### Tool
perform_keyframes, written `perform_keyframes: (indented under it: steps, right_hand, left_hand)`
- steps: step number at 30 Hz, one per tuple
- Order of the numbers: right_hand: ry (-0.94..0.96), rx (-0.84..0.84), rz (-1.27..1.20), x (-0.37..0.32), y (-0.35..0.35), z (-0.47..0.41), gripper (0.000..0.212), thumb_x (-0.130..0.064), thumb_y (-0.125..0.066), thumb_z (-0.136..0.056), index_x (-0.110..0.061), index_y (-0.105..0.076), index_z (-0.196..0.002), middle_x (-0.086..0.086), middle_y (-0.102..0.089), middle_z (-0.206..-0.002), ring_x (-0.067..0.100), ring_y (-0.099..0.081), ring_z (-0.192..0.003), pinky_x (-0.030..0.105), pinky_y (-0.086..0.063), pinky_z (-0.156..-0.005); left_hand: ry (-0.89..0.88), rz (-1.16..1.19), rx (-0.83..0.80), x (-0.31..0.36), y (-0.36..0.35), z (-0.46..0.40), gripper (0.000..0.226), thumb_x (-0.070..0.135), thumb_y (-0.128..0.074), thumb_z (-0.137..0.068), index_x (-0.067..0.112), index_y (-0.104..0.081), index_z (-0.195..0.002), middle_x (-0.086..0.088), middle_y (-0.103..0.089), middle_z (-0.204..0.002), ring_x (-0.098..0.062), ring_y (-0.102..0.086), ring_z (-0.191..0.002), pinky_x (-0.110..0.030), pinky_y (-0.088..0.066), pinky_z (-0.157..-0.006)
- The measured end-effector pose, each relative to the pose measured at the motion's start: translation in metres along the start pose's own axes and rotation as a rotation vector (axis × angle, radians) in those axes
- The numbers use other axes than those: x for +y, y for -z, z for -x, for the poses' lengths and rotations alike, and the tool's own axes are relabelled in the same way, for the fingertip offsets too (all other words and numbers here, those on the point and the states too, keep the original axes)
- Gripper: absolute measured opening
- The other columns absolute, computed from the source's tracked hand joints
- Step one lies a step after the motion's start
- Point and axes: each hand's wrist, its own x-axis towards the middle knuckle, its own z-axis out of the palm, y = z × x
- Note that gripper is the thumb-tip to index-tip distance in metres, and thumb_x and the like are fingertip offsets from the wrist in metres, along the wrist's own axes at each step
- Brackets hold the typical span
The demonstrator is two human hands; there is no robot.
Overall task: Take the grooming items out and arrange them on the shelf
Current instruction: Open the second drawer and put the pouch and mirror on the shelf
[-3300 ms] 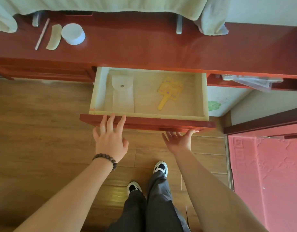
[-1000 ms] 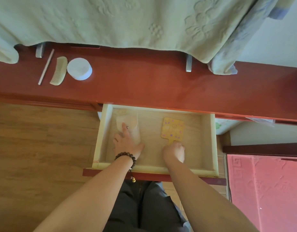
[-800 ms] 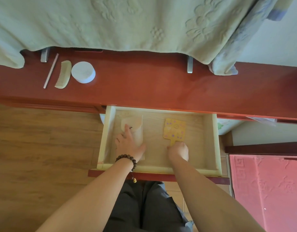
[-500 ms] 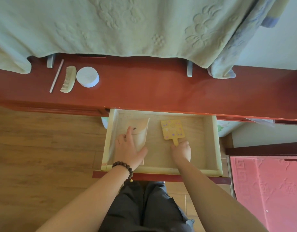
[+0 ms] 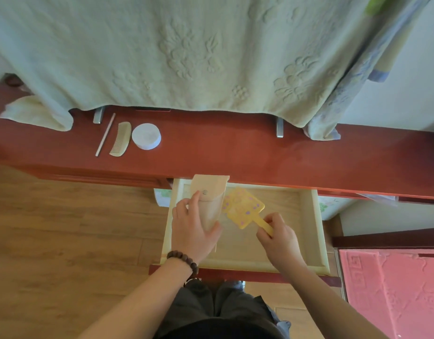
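While both items are raised over the open pale wooden drawer, the yellow square paddle-shaped mirror is pinched by its handle in the right hand, its long axis running up-left. The beige snap-flap fabric pouch is gripped by the left hand, fingers curled round it, pointing toward the red wooden shelf beyond.

At frame centre the drawer stands pulled out below the shelf, a pouch left of a paddle-shaped item over it, while on the shelf's upper left lie a stick, comb and round tin, left to right, under a hanging cloth.
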Motion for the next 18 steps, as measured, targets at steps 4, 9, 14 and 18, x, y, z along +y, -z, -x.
perform_keyframes:
  steps: [4, 9, 14, 18]
  right_hand:
    - [0.071, 0.030, -0.007, -0.024, 0.011, 0.003, 0.011, -0.017, -0.054, -0.090, -0.016, -0.047, -0.098, 0.000, -0.051, -0.064, 0.014, -0.043, -0.053, 0.028, -0.032, -0.048]
    - [0.164, 0.170, -0.079, -0.066, 0.015, -0.033, 0.008, -0.017, -0.053, -0.092, -0.016, -0.047, -0.096, 0.004, -0.056, -0.069, 0.015, -0.046, -0.056, 0.031, -0.035, -0.048]
    - [0.140, 0.316, -0.133, -0.106, 0.006, -0.101, 0.007, -0.015, -0.049, -0.093, -0.011, -0.044, -0.095, 0.002, -0.053, -0.072, 0.019, -0.049, -0.061, 0.030, -0.035, -0.048]
    - [0.033, 0.340, -0.149, -0.118, -0.015, -0.144, 0.007, -0.016, -0.044, -0.095, -0.010, -0.041, -0.095, 0.010, -0.057, -0.084, 0.027, -0.053, -0.069, 0.032, -0.037, -0.055]
  left_hand:
    - [-0.091, 0.013, 0.105, 0.005, 0.021, -0.012, 0.076, 0.044, -0.060, -0.067, 0.019, -0.039, -0.135, -0.007, -0.044, -0.120, -0.020, -0.040, -0.104, -0.030, -0.044, -0.075]
    - [-0.085, 0.008, 0.246, 0.014, 0.037, -0.068, 0.075, 0.035, -0.071, -0.066, 0.018, -0.040, -0.132, -0.008, -0.043, -0.116, -0.019, -0.037, -0.099, -0.032, -0.042, -0.075]
    - [-0.020, -0.032, 0.292, 0.015, 0.033, -0.131, 0.075, 0.035, -0.070, -0.066, 0.019, -0.041, -0.133, -0.011, -0.046, -0.114, -0.027, -0.042, -0.101, -0.037, -0.041, -0.082]
    - [0.045, -0.108, 0.243, 0.010, 0.020, -0.163, 0.073, 0.037, -0.069, -0.068, 0.020, -0.040, -0.133, -0.010, -0.045, -0.117, -0.029, -0.043, -0.105, -0.040, -0.044, -0.086]
